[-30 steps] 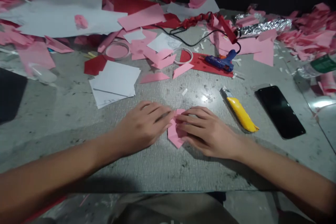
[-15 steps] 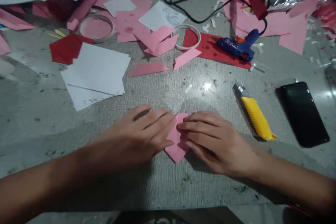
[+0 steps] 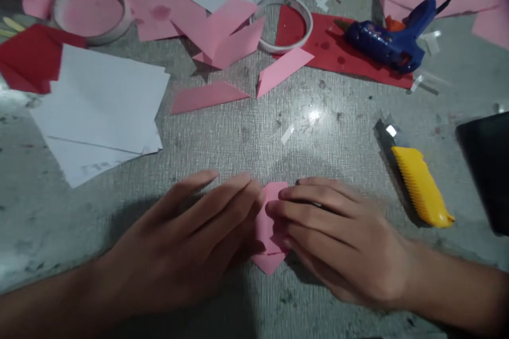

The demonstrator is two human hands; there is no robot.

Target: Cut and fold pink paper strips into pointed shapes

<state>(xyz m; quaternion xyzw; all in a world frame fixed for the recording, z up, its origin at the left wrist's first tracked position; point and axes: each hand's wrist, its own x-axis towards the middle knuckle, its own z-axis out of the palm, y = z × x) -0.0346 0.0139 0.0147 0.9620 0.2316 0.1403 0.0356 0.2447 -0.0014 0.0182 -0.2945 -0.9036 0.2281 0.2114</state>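
Note:
A small folded pink paper (image 3: 272,233) with a pointed lower end lies on the table between my hands. The fingertips of my left hand (image 3: 194,238) grip its left edge, with the index finger raised a little apart. From the other side, my right hand (image 3: 342,238) presses its fingers together over the paper's right half and holds it down. My fingers hide both side edges of the paper. Beyond my hands lie two folded pink strips (image 3: 210,98) and an upright folded pink piece (image 3: 233,32).
White sheets (image 3: 103,100) are stacked at left beside folded red paper (image 3: 32,61). A blue glue gun (image 3: 385,42) rests on a red strip (image 3: 318,42) near a tape ring (image 3: 306,16). At right are a yellow cutter (image 3: 421,185) and a black phone (image 3: 487,169).
The view has moved closer to the table. Both hands stay at the folded pink paper, and its lower part now shows a horizontal edge above the point.

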